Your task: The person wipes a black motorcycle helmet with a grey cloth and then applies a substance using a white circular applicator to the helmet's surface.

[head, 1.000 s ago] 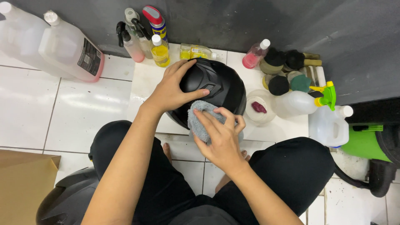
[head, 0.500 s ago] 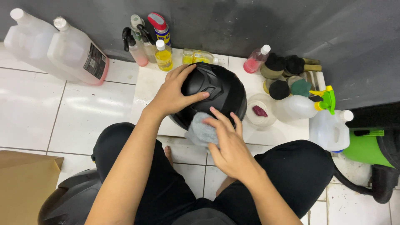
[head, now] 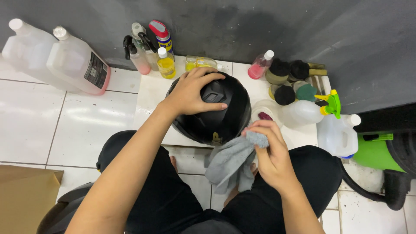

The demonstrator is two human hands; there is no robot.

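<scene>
A glossy black helmet (head: pixel 221 121) sits on the white tiled floor in front of my knees. My left hand (head: pixel 195 91) lies spread over its top, holding it steady. My right hand (head: pixel 271 149) pinches a grey cloth (head: pixel 229 162) against the helmet's lower right side; most of the cloth hangs loose below my fingers.
Two large white jugs (head: pixel 65 60) stand at the back left. Spray bottles and a yellow bottle (head: pixel 166 63) line the dark wall. Foam pads, a pink bottle (head: pixel 260 65), a green-nozzle sprayer (head: pixel 307 110) and a white jug (head: pixel 338 134) crowd the right. A brown box (head: pixel 26 199) lies at the lower left.
My right hand has slid with the cloth from the helmet's front face to its lower right side, and the cloth now hangs down. My left hand stays on top.
</scene>
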